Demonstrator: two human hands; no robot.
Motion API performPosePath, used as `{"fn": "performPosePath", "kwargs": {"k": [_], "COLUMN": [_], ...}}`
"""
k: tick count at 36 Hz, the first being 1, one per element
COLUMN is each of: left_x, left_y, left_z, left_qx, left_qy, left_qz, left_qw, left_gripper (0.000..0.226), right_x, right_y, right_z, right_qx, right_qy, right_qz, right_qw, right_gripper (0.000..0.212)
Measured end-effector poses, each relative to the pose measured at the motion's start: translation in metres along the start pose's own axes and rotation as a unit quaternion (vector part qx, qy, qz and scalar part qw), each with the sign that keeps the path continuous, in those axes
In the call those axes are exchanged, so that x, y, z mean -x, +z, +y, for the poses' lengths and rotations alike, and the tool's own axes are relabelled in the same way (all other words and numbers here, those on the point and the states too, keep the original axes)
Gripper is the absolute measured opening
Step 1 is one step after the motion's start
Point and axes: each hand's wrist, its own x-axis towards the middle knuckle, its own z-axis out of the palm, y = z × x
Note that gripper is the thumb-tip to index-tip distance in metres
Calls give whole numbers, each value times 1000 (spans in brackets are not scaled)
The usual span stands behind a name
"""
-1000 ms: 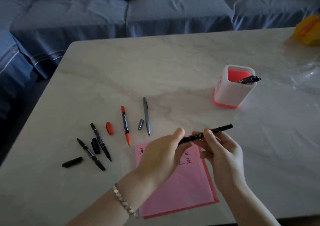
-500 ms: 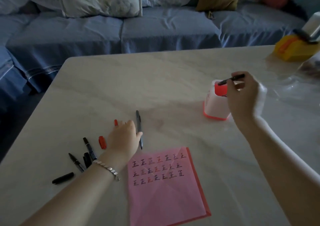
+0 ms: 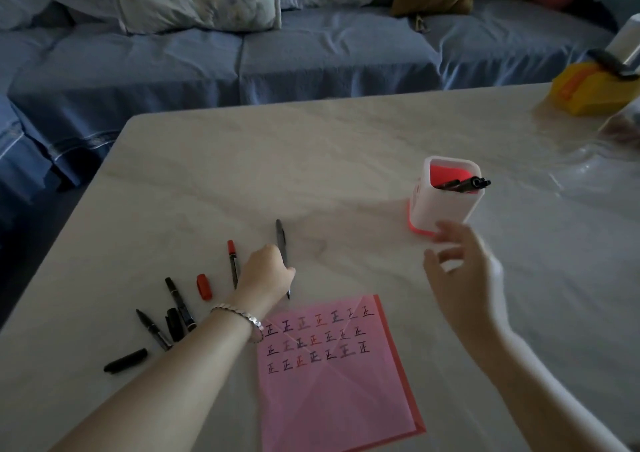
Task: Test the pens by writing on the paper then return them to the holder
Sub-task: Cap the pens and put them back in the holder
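- Head view, holder (image 3: 440,209): white with a red lining, it stands upright on the table (image 3: 346,160), far right of the paper. Two black pens (image 3: 464,184) lean out over its right rim; these are judged tested and returned.
- Head view, right hand (image 3: 464,275): it hangs in the air just in front of the holder, fingers loosely spread and holding nothing. It is blurred, so whether it touches the holder cannot be told.
- Head view, left hand (image 3: 266,275): it rests on the table beside the grey pen (image 3: 281,243), fingers curled under. Whether they pinch the pen cannot be told. This pen is judged next for testing or capping.
- Head view, paper (image 3: 332,372): pink, flat, nearest the person and within writing reach, bearing three rows of test marks.
- Head view, untested stock: a red-capped pen (image 3: 232,261), a loose red cap (image 3: 204,286), black markers (image 3: 180,304) and a black cap (image 3: 125,360) lie left of the paper, apart from the holder.
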Motion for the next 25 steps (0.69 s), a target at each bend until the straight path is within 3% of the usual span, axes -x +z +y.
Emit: {"fn": "performPosePath", "kwargs": {"k": [9,17,20,25], "left_x": [-6,4,15,62], "left_y": [0,-15,-19,-23], "left_z": [4,3,5,18], "left_qx": [24,139,168,149], "left_qy": [-42,-53,-2,180], "left_qz": [-28,-10,8,-10], "left_qw": [998,989,986,972], "left_gripper": [30,11,15,14], "right_x": [43,42,41,40], "right_y": [34,42,40,36], "right_z": [-14,-33,-37,-47], "right_qx": [-90,-158,-202,-237], "right_qy": [92,162,186,188], "right_qz": [-156,-203,-198,-248], "right_qw": [979,953,941,920], "right_gripper": [21,22,17,21]}}
